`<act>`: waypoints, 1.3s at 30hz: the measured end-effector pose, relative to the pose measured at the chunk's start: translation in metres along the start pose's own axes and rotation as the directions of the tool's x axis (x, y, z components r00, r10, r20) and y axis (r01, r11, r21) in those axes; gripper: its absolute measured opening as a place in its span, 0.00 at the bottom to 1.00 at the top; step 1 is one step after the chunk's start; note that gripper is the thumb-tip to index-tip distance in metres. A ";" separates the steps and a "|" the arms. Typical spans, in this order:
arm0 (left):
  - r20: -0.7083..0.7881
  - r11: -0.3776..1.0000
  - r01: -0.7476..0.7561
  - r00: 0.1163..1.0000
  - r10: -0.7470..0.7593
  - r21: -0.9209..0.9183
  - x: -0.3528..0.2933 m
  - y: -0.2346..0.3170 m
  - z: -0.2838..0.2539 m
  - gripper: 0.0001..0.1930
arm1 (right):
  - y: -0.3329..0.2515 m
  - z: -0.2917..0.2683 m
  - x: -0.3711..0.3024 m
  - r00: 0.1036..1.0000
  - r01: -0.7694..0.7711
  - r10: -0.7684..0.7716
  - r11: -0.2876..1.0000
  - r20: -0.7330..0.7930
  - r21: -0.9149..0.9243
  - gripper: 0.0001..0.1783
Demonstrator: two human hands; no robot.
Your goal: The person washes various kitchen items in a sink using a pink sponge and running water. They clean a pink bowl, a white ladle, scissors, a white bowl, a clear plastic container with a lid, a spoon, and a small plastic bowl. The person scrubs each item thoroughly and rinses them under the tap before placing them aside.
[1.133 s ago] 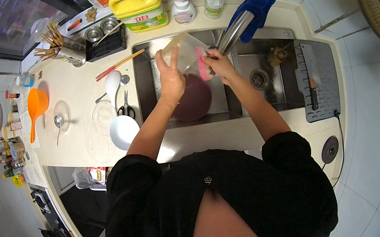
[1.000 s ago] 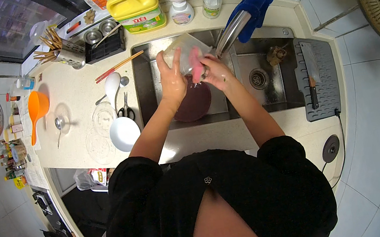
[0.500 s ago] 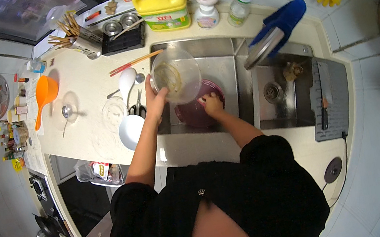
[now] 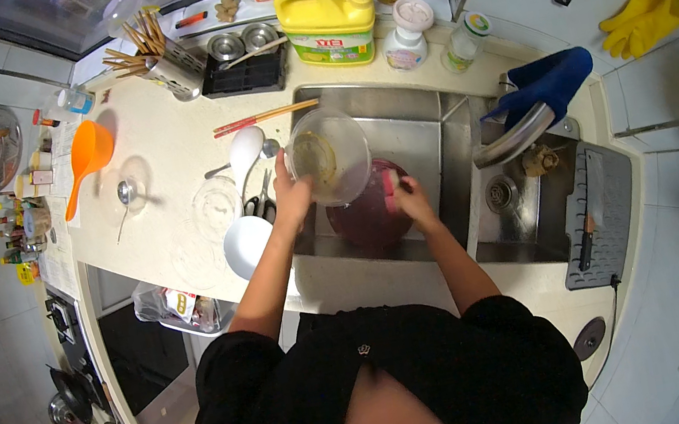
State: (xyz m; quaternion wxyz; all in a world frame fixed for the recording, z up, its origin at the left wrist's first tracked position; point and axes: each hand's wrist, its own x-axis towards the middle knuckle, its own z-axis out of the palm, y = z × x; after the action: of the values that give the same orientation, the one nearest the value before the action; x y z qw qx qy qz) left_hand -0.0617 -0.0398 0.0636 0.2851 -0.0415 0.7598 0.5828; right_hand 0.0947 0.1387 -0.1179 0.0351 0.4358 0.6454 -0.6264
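Observation:
My left hand (image 4: pixel 292 195) grips the rim of a clear round plastic bowl (image 4: pixel 346 157), tilted over the left sink basin, with brownish residue inside. My right hand (image 4: pixel 412 200) pinches a soft pink piece (image 4: pixel 392 190), a sponge or a cloth, to the right of the bowl. Below both sits a dark red washbasin (image 4: pixel 369 227) in the steel sink (image 4: pixel 398 132). Left of my left hand lie a white spoon (image 4: pixel 245 151), scissors (image 4: pixel 262 202) and a white bowl (image 4: pixel 247 244) on the counter.
Red-tipped chopsticks (image 4: pixel 265 117) lie behind the sink's left corner. A yellow detergent jug (image 4: pixel 328 25) and a white pump bottle (image 4: pixel 407 39) stand at the back. The faucet (image 4: pixel 516 137), draped with a blue cloth (image 4: pixel 550 87), reaches over the divider. A knife (image 4: pixel 586 242) rests on the grey mat at right.
My right hand has come up out of the red washbasin with the pink piece, nearer the clear bowl. The whole view has shifted slightly; my left hand still holds the bowl.

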 end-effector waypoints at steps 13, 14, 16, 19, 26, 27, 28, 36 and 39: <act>0.342 0.987 0.045 0.940 0.010 -0.154 -0.026 0.009 0.049 0.45 | -0.160 0.042 -0.035 0.768 0.445 -0.534 0.842 -0.353 -0.305 0.19; 0.365 0.978 0.042 0.930 0.036 -0.204 -0.029 0.009 0.049 0.45 | -0.166 0.042 -0.038 0.741 0.547 -0.618 0.783 -0.263 -0.297 0.18; 0.406 0.967 0.012 0.909 0.095 -0.255 -0.023 0.014 0.046 0.46 | -0.175 0.037 -0.044 0.643 0.724 -0.761 0.641 -0.088 -0.254 0.16; 0.470 0.957 -0.026 0.867 0.166 -0.290 -0.022 0.026 0.036 0.47 | -0.182 0.018 -0.057 0.595 0.802 -0.708 0.489 0.380 -0.344 0.13; 0.341 0.981 -0.001 0.938 0.068 -0.193 -0.039 0.031 0.042 0.42 | -0.189 -0.002 -0.086 0.306 0.801 -0.892 0.053 0.333 -0.597 0.10; 0.367 0.983 -0.037 0.924 0.103 -0.182 -0.037 0.027 0.044 0.42 | -0.193 -0.001 -0.082 0.135 0.792 -0.951 -0.065 0.278 -0.607 0.09; 0.397 0.983 -0.073 0.907 0.137 -0.171 -0.035 0.024 0.045 0.41 | -0.195 -0.003 -0.075 0.156 0.756 -0.948 -0.067 0.278 -0.651 0.09; 0.185 0.948 -0.257 0.939 0.291 -0.186 -0.029 0.026 0.051 0.39 | -0.193 0.006 -0.059 0.771 0.375 -0.555 -0.002 0.312 -0.927 0.08; 0.170 0.943 -0.196 0.954 0.246 -0.268 -0.034 0.032 0.054 0.36 | -0.198 0.008 -0.072 0.868 0.454 -0.342 0.251 0.361 -0.855 0.10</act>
State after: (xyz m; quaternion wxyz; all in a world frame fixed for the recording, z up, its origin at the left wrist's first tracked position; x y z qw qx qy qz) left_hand -0.0254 0.0100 0.0993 0.2853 0.0681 0.6482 0.7027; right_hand 0.0152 0.1274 0.0767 0.1454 0.1301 0.9667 -0.1654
